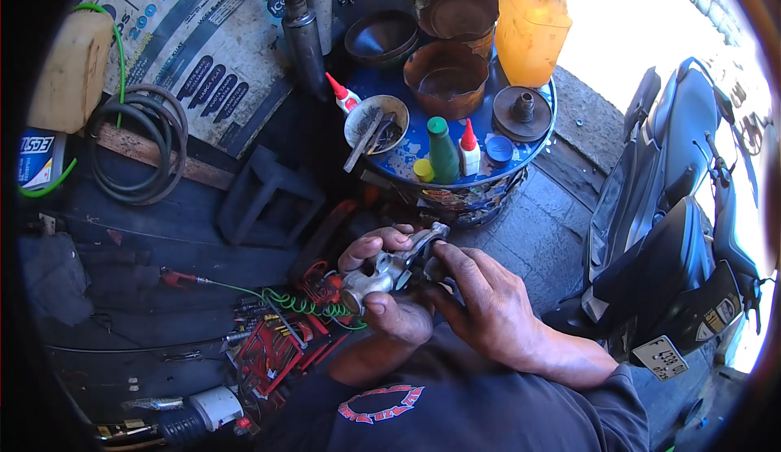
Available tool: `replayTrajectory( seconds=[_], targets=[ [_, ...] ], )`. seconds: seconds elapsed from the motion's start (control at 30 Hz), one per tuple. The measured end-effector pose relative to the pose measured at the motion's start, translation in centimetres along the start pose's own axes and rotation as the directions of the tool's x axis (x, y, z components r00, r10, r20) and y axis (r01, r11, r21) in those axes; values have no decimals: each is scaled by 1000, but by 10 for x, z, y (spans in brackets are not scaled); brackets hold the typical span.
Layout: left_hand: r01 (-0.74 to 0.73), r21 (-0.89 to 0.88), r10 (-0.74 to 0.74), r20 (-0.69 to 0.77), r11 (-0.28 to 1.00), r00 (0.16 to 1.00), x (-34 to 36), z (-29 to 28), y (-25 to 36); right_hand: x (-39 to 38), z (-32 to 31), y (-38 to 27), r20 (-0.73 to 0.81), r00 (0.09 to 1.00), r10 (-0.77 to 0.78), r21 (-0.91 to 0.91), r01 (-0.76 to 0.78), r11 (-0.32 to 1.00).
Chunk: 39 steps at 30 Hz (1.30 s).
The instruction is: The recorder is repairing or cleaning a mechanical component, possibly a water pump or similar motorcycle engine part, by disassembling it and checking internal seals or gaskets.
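A silver cast-metal part (381, 276), with a round opening and a narrower arm at its far end, is held up in front of my dark shirt. My left hand (399, 318) is closed around its left side, thumb below and fingers along the top. From the right, my right hand (492, 301) grips the far end with bent fingers. Its fingertips cover part of the piece, along with something dark beside it. The part's exact kind cannot be made out.
A blue drum top (390, 169) ahead carries rusty bowls (446, 82), a bowl of tools (376, 125), a green bottle (442, 152), glue bottles and a yellow jerrycan (533, 33). Red tool tray (272, 358) lies lower left; a parked motorcycle (659, 232) stands right.
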<state>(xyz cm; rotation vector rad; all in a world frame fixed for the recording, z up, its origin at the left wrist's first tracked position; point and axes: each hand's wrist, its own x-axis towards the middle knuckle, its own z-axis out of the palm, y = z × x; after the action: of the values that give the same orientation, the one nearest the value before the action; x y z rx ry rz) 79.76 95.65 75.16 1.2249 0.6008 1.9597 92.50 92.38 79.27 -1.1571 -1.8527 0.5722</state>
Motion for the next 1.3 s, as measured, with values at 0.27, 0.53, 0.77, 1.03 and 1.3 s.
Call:
replayTrajectory(
  seconds=[0.27, 0.53, 0.77, 1.03, 1.3],
  targets=[
    [-113, 44, 112, 12, 993, 994, 0, 2, -6, -3, -1, -3, 63, 983, 175, 161, -183, 970],
    [-183, 64, 180, 57, 981, 982, 2, 0, -7, -2, 5, -3, 44, 967, 252, 290, -254, 923],
    [-146, 29, 145, 35, 989, 989, 8, 0, -9, 4, 1, 3, 19, 991, 133, 224, -134, 965],
    [-119, 106, 113, 54, 987, 992, 16, 3, -3, 1, -1, 7, -87, 995, -53, 49, 57, 997],
    [-221, 102, 219, 29, 970, 975, 15, 9, -14, 3, 2, 4, -62, 991, 117, 187, -104, 977]
  ],
)
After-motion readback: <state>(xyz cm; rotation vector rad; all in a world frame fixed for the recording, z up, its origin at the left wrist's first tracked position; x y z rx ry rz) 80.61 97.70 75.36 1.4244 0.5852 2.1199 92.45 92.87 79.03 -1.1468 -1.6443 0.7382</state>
